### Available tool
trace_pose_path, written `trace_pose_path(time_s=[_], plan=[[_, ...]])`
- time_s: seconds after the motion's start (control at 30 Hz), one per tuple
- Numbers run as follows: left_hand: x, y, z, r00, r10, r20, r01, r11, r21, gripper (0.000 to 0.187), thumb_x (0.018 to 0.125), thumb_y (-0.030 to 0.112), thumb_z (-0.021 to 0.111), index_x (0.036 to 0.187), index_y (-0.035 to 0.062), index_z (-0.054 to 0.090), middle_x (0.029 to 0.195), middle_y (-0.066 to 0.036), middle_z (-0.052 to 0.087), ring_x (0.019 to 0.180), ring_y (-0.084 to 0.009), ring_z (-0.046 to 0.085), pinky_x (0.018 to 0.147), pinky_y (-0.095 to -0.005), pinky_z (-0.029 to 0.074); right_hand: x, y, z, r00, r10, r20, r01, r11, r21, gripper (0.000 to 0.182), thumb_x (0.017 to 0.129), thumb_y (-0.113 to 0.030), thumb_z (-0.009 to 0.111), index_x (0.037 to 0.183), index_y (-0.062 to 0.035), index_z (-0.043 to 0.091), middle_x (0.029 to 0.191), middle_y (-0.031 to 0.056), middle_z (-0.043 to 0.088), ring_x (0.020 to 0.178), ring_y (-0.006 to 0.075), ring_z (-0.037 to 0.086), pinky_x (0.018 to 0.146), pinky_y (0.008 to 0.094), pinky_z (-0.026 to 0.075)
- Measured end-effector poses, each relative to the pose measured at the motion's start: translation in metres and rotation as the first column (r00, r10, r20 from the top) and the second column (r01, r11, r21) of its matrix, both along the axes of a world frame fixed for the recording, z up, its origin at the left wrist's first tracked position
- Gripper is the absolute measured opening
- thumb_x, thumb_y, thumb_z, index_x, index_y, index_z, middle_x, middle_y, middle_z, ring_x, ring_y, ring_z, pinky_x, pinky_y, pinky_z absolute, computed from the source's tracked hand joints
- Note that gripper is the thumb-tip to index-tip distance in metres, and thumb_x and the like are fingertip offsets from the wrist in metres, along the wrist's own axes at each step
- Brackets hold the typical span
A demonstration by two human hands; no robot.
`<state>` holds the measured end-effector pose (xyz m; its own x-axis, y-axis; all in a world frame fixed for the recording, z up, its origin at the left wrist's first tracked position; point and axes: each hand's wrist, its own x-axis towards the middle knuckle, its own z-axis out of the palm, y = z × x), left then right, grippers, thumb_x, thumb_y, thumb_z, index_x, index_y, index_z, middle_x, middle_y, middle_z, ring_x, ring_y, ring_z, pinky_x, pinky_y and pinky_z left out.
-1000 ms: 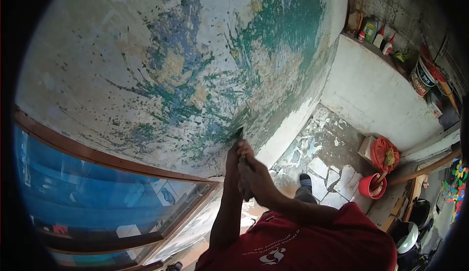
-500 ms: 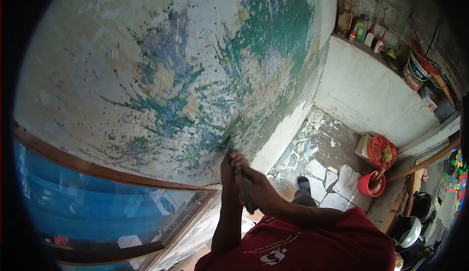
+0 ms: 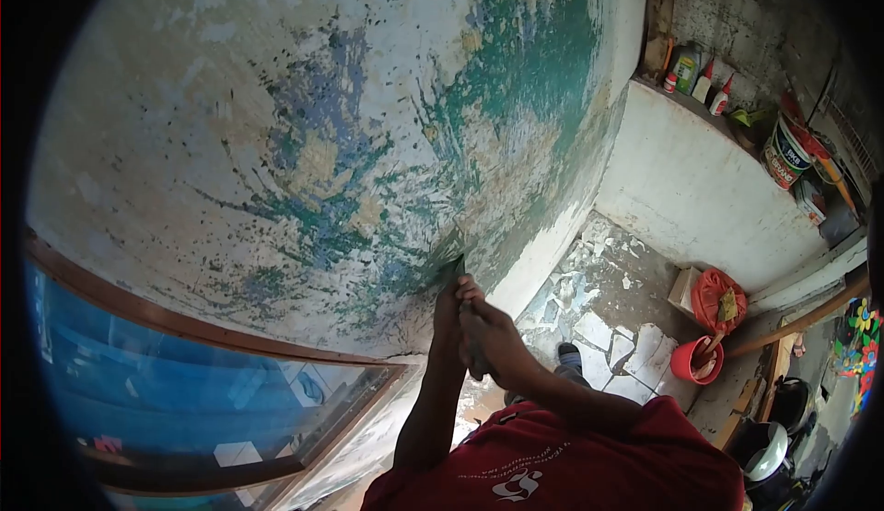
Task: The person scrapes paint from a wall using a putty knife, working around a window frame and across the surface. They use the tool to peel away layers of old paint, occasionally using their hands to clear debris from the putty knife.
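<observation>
Both my hands are closed around a dark scraper-like tool (image 3: 476,356), whose narrow tip touches or nearly touches the wall. My left hand (image 3: 447,310) is closed near the tip end, its fingers partly hidden by the other hand. Lower down, my right hand (image 3: 497,343) wraps the handle, whose end sticks out below the fingers. The wall (image 3: 368,189) has patchy green, violet and tan paint over a scraped whitish surface. Exactly how the blade meets the wall is too small to tell.
A wood-framed window (image 3: 203,391) lies lower left. Broken tiles (image 3: 594,330) and flakes cover the floor by my foot. A red bucket (image 3: 686,362) and red bag (image 3: 718,301) stand right. Bottles (image 3: 684,69) and a paint pail (image 3: 785,152) sit on a ledge.
My hands and the tool have shifted right in view, with the tip slightly farther right along the wall. The view itself has shifted a little. Both hands keep their hold.
</observation>
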<state>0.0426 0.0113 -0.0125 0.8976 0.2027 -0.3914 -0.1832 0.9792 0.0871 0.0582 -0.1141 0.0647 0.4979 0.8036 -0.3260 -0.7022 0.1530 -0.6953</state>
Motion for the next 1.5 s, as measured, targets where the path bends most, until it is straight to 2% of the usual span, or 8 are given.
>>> trace_pose_path(time_s=[0.07, 0.2, 0.3, 0.67, 0.8, 0.93, 1.07, 1.5], plan=[[0.004, -0.005, 0.001, 0.999, -0.028, 0.043, 0.018, 0.978, 0.210, 0.023, 0.093, 0.019, 0.045, 0.072, 0.0103, 0.043, 0.057, 0.005, 0.033, 0.050, -0.0073, 0.034, 0.050, -0.0195, 0.033, 0.000, -0.010, 0.009, 0.997, 0.012, 0.077, -0.008, 0.999, -0.053, 0.017, 0.093, -0.014, 0.042, 0.106, -0.0025, 0.045, 0.058, 0.0056, 0.048, 0.040, 0.0137, 0.050, 0.031, 0.0264, 0.038], [-0.018, 0.006, 0.011, 0.983, -0.005, 0.182, 0.028, 0.992, -0.123, 0.020, 0.092, 0.017, 0.044, 0.074, 0.0085, 0.047, 0.056, 0.004, 0.036, 0.051, -0.0073, 0.037, 0.053, -0.0203, 0.036, -0.009, -0.013, 0.017, 0.992, 0.080, 0.096, -0.086, 0.995, 0.054, 0.016, 0.093, -0.013, 0.042, 0.105, -0.0024, 0.045, 0.061, 0.0037, 0.046, 0.044, 0.0131, 0.052, 0.033, 0.0269, 0.039], [0.011, -0.005, 0.001, 0.997, 0.030, -0.070, -0.027, 0.998, 0.050, 0.027, 0.094, 0.026, 0.045, 0.073, 0.0092, 0.044, 0.057, 0.005, 0.035, 0.050, -0.0077, 0.035, 0.050, -0.0196, 0.033, 0.004, -0.006, -0.002, 1.000, 0.020, 0.006, -0.019, 0.999, -0.026, 0.014, 0.094, -0.016, 0.043, 0.102, -0.0052, 0.047, 0.065, 0.0011, 0.045, 0.046, 0.0100, 0.047, 0.038, 0.0240, 0.036], [0.013, -0.013, 0.006, 0.993, 0.023, -0.112, -0.004, 0.986, 0.169, 0.024, 0.093, 0.018, 0.044, 0.071, 0.0092, 0.043, 0.057, 0.005, 0.034, 0.051, -0.0060, 0.035, 0.051, -0.0196, 0.034, 0.012, -0.017, -0.008, 0.997, 0.062, -0.049, -0.061, 0.998, 0.020, 0.020, 0.092, -0.016, 0.045, 0.104, -0.0008, 0.046, 0.060, 0.0052, 0.048, 0.041, 0.0151, 0.051, 0.032, 0.0262, 0.037], [-0.009, -0.004, 0.011, 0.992, 0.128, 0.004, -0.128, 0.991, 0.037, 0.026, 0.093, 0.022, 0.046, 0.070, 0.0090, 0.042, 0.057, 0.004, 0.034, 0.051, -0.0071, 0.036, 0.052, -0.0209, 0.035, 0.002, -0.023, 0.019, 0.993, 0.121, 0.011, -0.121, 0.992, 0.045, 0.022, 0.092, -0.018, 0.045, 0.105, -0.0010, 0.046, 0.062, 0.0059, 0.049, 0.042, 0.0145, 0.050, 0.032, 0.0266, 0.037], [0.010, -0.009, -0.003, 0.979, 0.024, -0.203, 0.037, 0.955, 0.295, 0.024, 0.095, 0.024, 0.044, 0.077, 0.0082, 0.042, 0.064, 0.003, 0.039, 0.052, -0.0053, 0.036, 0.051, -0.0191, 0.035, 0.011, -0.013, -0.006, 0.990, 0.040, -0.137, -0.034, 0.999, 0.042, 0.018, 0.091, -0.015, 0.045, 0.103, -0.0013, 0.046, 0.062, 0.0045, 0.046, 0.043, 0.0139, 0.051, 0.030, 0.0256, 0.036], [-0.007, -0.017, 0.021, 0.964, 0.230, -0.136, -0.208, 0.966, 0.156, 0.025, 0.096, 0.024, 0.044, 0.077, 0.0080, 0.043, 0.063, 0.003, 0.038, 0.052, -0.0056, 0.035, 0.051, -0.0186, 0.035, 0.006, -0.024, 0.011, 0.990, 0.141, -0.013, -0.141, 0.989, 0.036, 0.018, 0.091, -0.017, 0.045, 0.101, -0.0023, 0.046, 0.065, 0.0046, 0.046, 0.044, 0.0137, 0.051, 0.030, 0.0256, 0.036], [-0.006, -0.011, 0.015, 0.998, 0.037, -0.042, -0.026, 0.971, 0.238, 0.026, 0.096, 0.027, 0.043, 0.078, 0.0076, 0.046, 0.064, 0.002, 0.040, 0.059, -0.0078, 0.042, 0.056, -0.0195, 0.041, 0.008, -0.027, 0.014, 0.989, 0.138, -0.060, -0.131, 0.986, 0.103, 0.019, 0.089, -0.017, 0.049, 0.107, -0.0106, 0.048, 0.063, 0.0004, 0.044, 0.047, 0.0113, 0.049, 0.031, 0.0235, 0.035]])
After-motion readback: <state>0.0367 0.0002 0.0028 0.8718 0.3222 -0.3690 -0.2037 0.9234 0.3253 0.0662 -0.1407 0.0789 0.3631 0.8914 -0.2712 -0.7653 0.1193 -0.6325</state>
